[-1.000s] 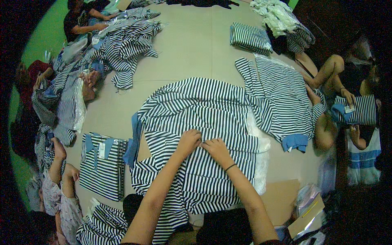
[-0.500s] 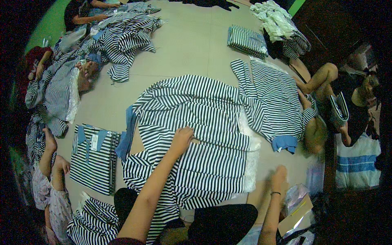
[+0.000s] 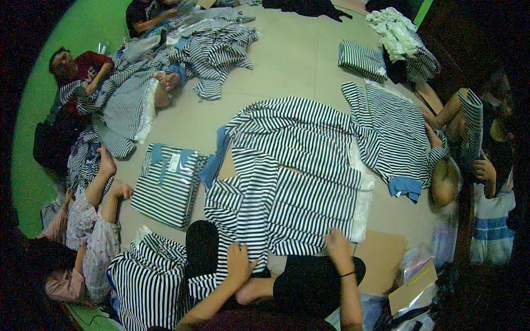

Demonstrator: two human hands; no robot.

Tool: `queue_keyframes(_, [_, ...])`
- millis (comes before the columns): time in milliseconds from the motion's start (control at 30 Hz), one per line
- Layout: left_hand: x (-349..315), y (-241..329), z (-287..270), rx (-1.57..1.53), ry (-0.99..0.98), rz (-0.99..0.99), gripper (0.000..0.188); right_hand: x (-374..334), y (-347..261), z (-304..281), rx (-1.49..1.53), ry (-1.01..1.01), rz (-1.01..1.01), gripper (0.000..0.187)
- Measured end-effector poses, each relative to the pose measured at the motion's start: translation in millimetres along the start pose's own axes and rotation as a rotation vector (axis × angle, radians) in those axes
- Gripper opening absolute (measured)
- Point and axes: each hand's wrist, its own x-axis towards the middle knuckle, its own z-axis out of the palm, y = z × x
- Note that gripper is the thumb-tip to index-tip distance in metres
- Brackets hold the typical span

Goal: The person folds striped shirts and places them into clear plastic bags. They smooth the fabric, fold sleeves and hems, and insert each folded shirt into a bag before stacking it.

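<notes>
A black-and-white striped shirt (image 3: 314, 187) with a blue collar lies spread on the floor, and a white lacy or plastic-like edge (image 3: 363, 198) shows beneath its right side. A brown piece of card peeks out by the collar. My left hand (image 3: 240, 262) is at the near end of one sleeve, its fingers curled on the cloth close to my lap. My right hand (image 3: 338, 247), wearing a dark wristband, is over the shirt's near right edge. Motion smears its fingers, so their grip is unclear.
A folded, bagged striped shirt (image 3: 168, 185) lies left; a striped bundle (image 3: 149, 281) sits below it. At right, another person handles a second striped shirt (image 3: 386, 127). Another folded stack (image 3: 361, 59) lies beyond. Brown card (image 3: 381, 256) is near my right knee. Several people sit at left among garments.
My left hand has moved from the shirt's middle toward me, to the sleeve end. My right hand has come off the floor at right to the shirt's near edge. The view has shifted left.
</notes>
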Motion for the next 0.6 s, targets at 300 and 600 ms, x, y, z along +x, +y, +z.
queue_keyframes(300, [-38,-27,-11,0.101,-0.063,0.415,0.034,-82,-113,110,0.043,-0.381,-0.631,0.043])
queue_keyframes(600, [-30,-21,-36,-0.684,-0.033,0.311,0.018,-101,-109,75,0.276,-0.25,-0.621,0.033])
